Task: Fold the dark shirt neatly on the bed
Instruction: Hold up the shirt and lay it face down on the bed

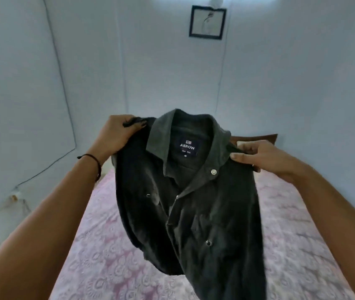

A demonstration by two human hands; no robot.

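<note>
Dark, almost black cloth fills the middle of the view: the shirt (194, 202) hangs in the air above the bed (98, 256), held up by its two shoulders with its front toward the camera. The left hand (116, 135) grips the shirt's shoulder seam on the left side of the view, fingers curled over the top edge of the fabric and thumb behind it; a thin dark cord (93, 162) circles that wrist. The right hand (265, 155) pinches the other shoulder, thumb pressed on the front of the cloth and fingers bent behind it. The collar (161, 131) stands open, showing a navy label (187, 147) that reads ARROW, and a pale snap button (213, 171) sits just below the collar on the placket. The shirt's lower part is blurred and dangles over the pink patterned bedspread, toward the near edge of the bed. On the pale blue wall behind, a dark-framed picture (207, 22) hangs above the headboard (259, 138).
</note>
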